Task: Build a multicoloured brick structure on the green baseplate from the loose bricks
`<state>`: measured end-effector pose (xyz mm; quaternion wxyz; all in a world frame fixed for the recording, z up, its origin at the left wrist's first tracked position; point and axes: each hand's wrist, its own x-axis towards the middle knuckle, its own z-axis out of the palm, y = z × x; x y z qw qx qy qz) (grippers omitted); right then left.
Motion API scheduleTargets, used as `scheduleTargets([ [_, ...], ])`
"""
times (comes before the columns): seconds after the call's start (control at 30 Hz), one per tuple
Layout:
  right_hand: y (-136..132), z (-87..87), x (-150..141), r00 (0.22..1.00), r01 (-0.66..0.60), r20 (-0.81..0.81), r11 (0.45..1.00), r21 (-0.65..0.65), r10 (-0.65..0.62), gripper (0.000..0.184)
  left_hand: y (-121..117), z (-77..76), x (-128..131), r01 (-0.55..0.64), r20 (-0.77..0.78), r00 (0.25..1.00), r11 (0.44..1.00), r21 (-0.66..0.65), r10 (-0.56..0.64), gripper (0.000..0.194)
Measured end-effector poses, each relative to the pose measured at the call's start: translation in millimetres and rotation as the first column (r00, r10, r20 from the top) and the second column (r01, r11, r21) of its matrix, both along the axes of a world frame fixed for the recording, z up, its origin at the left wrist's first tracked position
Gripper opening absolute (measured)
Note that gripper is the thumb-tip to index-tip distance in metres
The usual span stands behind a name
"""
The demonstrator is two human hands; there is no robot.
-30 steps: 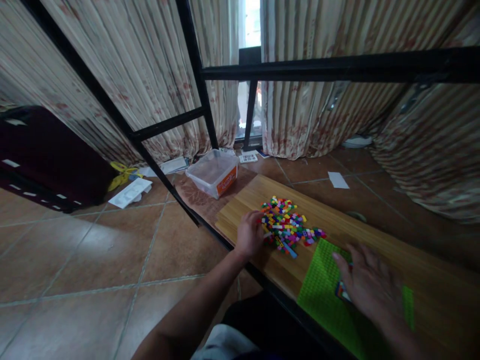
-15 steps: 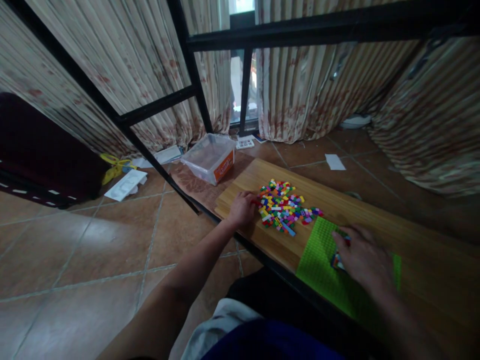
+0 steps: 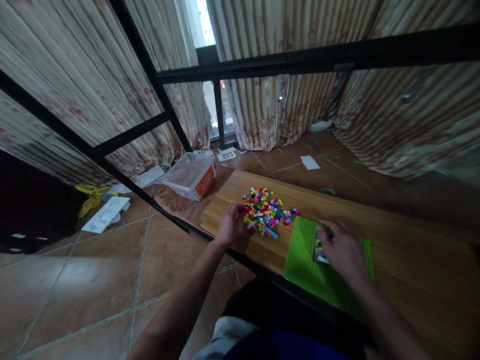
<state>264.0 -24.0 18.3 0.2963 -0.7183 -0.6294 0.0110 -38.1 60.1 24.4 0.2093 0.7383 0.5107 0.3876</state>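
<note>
A loose pile of small, many-coloured toy building bricks (image 3: 262,212) lies on the wooden tabletop (image 3: 225,192). At the pile's left edge is my left hand (image 3: 230,226), its fingertips pinched together against the bricks. Some red shows by those fingertips, but whether they hold a brick is unclear. A green studded baseplate (image 3: 300,255) lies to the right of the pile. On it stands a small brick build (image 3: 319,254) of mixed colours, partly covered by my right hand (image 3: 343,247). The thumb and curled fingers of that hand are over the build, and what they grip is hidden.
Beyond the table's left end stands a clear plastic box (image 3: 191,176) with an orange label. A black metal frame (image 3: 129,132) crosses the view in front of the curtains (image 3: 258,115). White paper (image 3: 310,162) and a white tray (image 3: 107,214) lie on the tiled floor.
The view has turned, so the scene sits further left. My right hand has shifted slightly on the build, showing more of its bricks. My left hand stays at the pile's edge.
</note>
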Motion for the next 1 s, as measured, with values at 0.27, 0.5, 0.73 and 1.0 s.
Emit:
scheduleTargets([
  [0.27,-29,40.4,-84,0.756,-0.088,-0.643,0.992,0.088,0.124,0.037,-55,26.3,56,0.091,0.248,0.966,0.995,-0.036,-0.079,0.011],
  [0.5,-35,29.1,-117,0.599,-0.148,-0.797,0.989,-0.015,0.078,0.037,-98,26.1,67,0.122,0.261,0.962,0.979,-0.161,-0.077,0.012],
  [0.73,-34,9.5,-106,0.864,-0.26,-0.478,0.954,-0.151,0.16,0.038,-107,7.8,47,0.046,0.228,0.973,0.951,-0.305,0.026,0.015],
  [1.0,14,17.1,-99,0.993,-0.02,0.095,0.91,-0.414,0.065,0.028,-90,-8.6,23,-0.108,0.202,0.959,0.916,-0.386,0.198,0.018],
])
